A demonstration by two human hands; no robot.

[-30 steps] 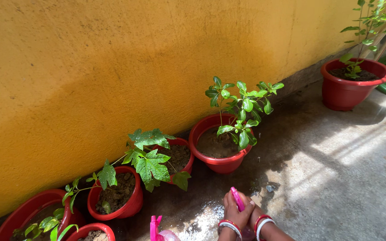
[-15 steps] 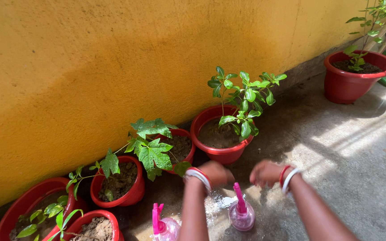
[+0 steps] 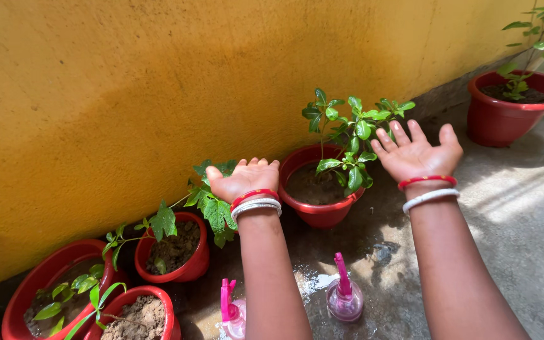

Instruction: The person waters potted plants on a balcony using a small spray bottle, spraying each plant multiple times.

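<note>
Both my arms reach forward with palms turned up and nothing in them. My left hand (image 3: 245, 179) hovers in front of a leafy plant (image 3: 212, 204), its fingers curled a little. My right hand (image 3: 418, 152) is spread wide beside the small green plant (image 3: 351, 135) growing in a red pot (image 3: 315, 211). Red and white bangles circle both wrists. Two pink-topped spray bottles stand on the wet floor under my arms, one (image 3: 344, 296) between them and one (image 3: 232, 311) to the left.
A yellow wall (image 3: 158, 82) runs along the back. Several red pots with soil stand against it at lower left (image 3: 174, 252), (image 3: 141, 315). Another red pot (image 3: 511, 110) with a plant sits at the far right. The concrete floor (image 3: 524, 226) is damp near the bottles.
My hands left the spray bottle on the floor, rose, and moved apart. They went from loosely closed to palms up with fingers spread. The view tilted slightly upward.
</note>
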